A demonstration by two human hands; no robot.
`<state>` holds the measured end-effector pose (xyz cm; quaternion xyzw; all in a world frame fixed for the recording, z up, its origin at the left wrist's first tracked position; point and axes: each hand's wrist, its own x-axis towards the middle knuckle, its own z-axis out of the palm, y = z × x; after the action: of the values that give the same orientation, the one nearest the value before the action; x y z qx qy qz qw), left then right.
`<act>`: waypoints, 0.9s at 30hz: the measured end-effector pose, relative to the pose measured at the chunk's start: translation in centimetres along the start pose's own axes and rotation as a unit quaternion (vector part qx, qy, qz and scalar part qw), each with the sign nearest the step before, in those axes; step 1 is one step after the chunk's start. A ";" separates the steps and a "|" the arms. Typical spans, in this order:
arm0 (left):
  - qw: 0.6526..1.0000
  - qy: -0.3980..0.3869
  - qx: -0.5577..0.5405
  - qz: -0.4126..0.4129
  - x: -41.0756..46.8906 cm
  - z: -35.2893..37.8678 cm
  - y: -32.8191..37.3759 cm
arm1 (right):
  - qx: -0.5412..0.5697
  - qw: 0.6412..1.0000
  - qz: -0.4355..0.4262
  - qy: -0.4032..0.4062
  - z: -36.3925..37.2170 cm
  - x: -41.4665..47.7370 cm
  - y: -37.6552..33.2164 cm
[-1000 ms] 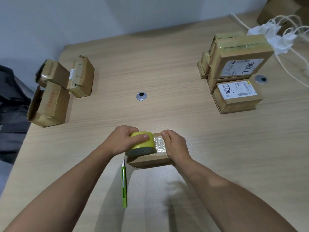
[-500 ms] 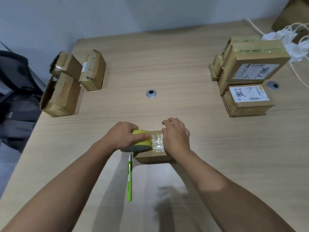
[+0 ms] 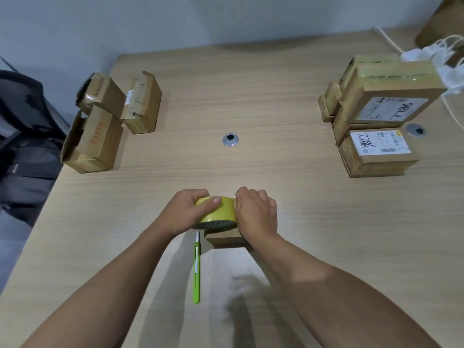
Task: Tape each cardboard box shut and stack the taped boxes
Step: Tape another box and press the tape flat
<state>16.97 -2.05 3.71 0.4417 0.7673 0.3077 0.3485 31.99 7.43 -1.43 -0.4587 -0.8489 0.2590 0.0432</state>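
A small cardboard box (image 3: 226, 239) lies on the wooden table (image 3: 251, 172) right in front of me. My left hand (image 3: 185, 212) grips a yellow tape roll (image 3: 218, 212) that sits on the box's top. My right hand (image 3: 256, 212) lies over the right part of the box with its fingers curled at the far edge, hiding most of the top. Three untaped boxes (image 3: 100, 129) stand at the far left. A stack of taped boxes (image 3: 376, 109) with white labels stands at the far right.
A green utility knife (image 3: 196, 270) lies on the table just left of the box. A round metal grommet (image 3: 230, 140) sits mid-table, another (image 3: 416, 130) beside the stack. White cables (image 3: 442, 59) lie at the far right; a dark bag (image 3: 22, 136) hangs off the left edge.
The tape roll has moved right across the box top, up against my right hand, so the shiny taped strip seen earlier is now covered. The camera view has shifted.
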 end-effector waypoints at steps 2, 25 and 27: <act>1.000 -0.012 -0.004 -0.008 0.2 -0.6 -0.2 | -0.012 1.000 -0.004 -0.001 0.2 0.0 0.1; 0.934 -0.066 0.338 -0.091 2.0 -4.1 -1.5 | -0.037 0.999 -0.013 0.012 0.5 0.1 0.3; 0.931 -0.068 0.343 -0.103 2.1 -3.9 -2.1 | -0.030 0.999 -0.012 0.014 0.5 0.1 0.3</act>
<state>12.11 -1.67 3.75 0.4729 0.8417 -0.0421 0.2570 31.96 7.47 -2.02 -0.4534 -0.8609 0.2264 0.0446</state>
